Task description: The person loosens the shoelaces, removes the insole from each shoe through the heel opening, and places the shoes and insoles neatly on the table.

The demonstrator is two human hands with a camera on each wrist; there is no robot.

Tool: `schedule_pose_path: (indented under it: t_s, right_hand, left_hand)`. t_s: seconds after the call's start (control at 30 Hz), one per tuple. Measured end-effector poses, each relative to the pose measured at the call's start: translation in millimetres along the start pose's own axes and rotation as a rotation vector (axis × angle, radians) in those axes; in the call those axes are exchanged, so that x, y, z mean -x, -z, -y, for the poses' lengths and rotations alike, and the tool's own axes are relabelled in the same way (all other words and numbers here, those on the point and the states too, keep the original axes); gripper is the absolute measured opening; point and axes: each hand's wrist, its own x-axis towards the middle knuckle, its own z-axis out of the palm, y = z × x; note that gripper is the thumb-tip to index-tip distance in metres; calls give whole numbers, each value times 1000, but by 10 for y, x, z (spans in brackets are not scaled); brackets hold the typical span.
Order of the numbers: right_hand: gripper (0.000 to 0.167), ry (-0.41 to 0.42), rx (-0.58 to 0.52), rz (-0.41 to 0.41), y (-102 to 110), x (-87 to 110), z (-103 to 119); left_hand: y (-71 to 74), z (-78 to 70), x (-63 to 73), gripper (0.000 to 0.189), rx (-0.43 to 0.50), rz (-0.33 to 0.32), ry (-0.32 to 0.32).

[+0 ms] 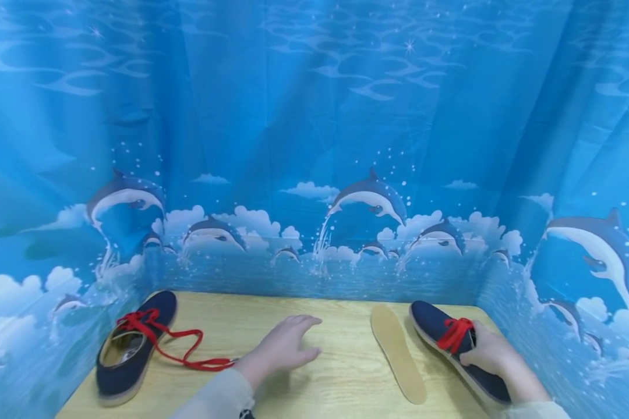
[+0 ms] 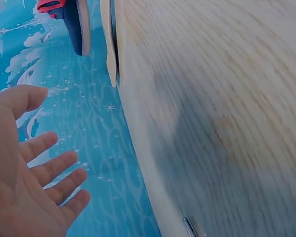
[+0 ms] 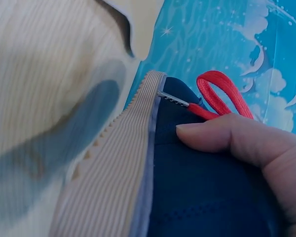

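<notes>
On the right of the head view, my right hand [image 1: 495, 352] grips a navy lace-up shoe [image 1: 432, 320] by its side, near the opening. Red laces [image 1: 455, 334] are tied in a bow on it. From the right wrist, my thumb [image 3: 222, 136] presses the navy upper, above a pale ribbed sole [image 3: 121, 163]; a metal lace tip [image 3: 173, 99] lies close by. A tan insole [image 1: 395, 352] rests just left of this shoe. Over the middle of the table, my left hand [image 1: 283, 346] is held with fingers extended, the palm bare in the left wrist view.
A second navy shoe [image 1: 110, 375] stands at the table's left side. Its long red lace [image 1: 188, 355] trails loosely toward my left wrist. The wooden table [image 1: 340, 372] ends at the back against a blue dolphin-print curtain [image 1: 314, 116], which also flanks both sides.
</notes>
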Motion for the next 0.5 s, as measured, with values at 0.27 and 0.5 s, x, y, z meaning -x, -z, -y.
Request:
schedule_pose_path:
  t_s: [0.27, 0.5]
  right_hand:
    - [95, 33, 0, 10, -25, 24, 180]
    - [93, 105, 17, -29, -89, 65, 349]
  left_hand:
    - [-69, 30, -107, 66, 35, 26, -8]
    - [-150, -8, -236, 67, 35, 42, -17]
